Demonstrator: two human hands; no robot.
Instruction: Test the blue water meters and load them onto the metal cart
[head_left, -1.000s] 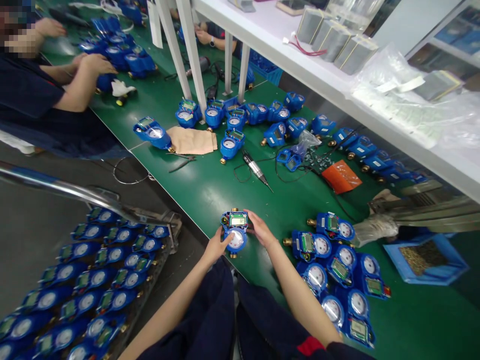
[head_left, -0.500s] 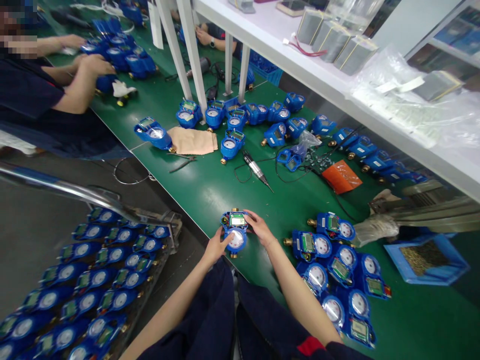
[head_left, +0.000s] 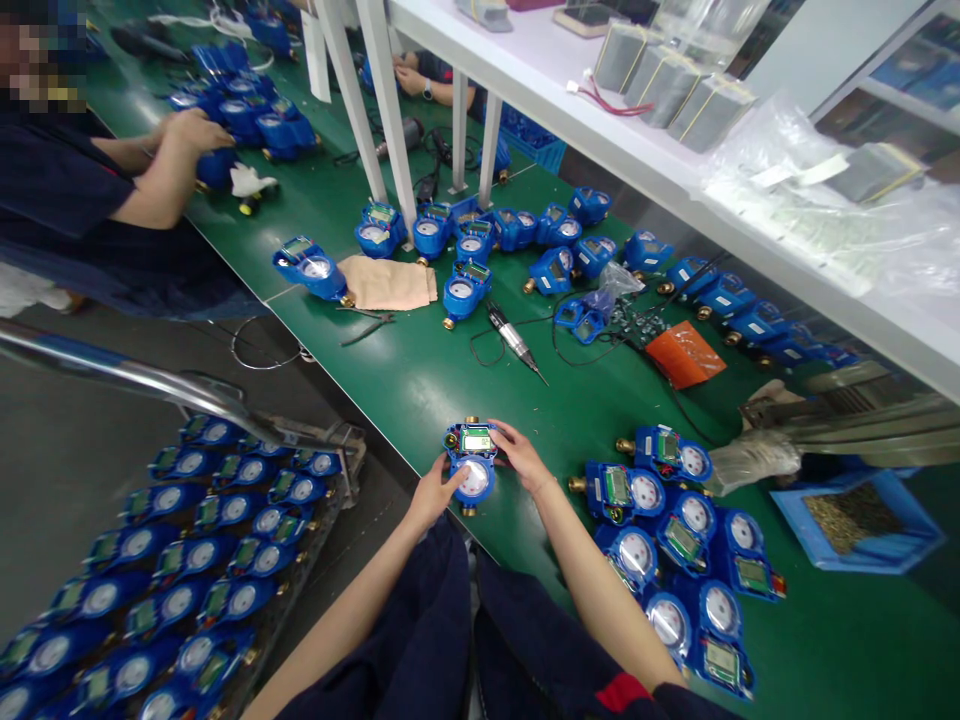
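A blue water meter (head_left: pixel 474 478) with a round white dial, a lit display and brass ends stands at the front edge of the green bench. My left hand (head_left: pixel 435 492) grips it from the left, thumb over the dial. On the other side, my right hand (head_left: pixel 521 458) has its fingers closed against the edge beside the display. Beyond the meter lies an electric screwdriver (head_left: pixel 513 338) with a cable. To the right of my right forearm, several more open blue meters (head_left: pixel 643 490) with green circuit boards sit in a cluster.
At left, a cart (head_left: pixel 345 470) holds rows of blue meters. A blue bin (head_left: pixel 862 560) of small screws stands at right, and an orange packet (head_left: pixel 686 354) lies behind. A white shelf (head_left: pixel 555 110) overhangs the bench. Pliers (head_left: pixel 367 326) lie near a brown cloth (head_left: pixel 386 284); a co-worker (head_left: pixel 150 180) works at far left.
My hands and the meter hold nearly the same pose. The co-worker's farther hand has drawn back toward the nearer one; the whole view has shifted slightly.
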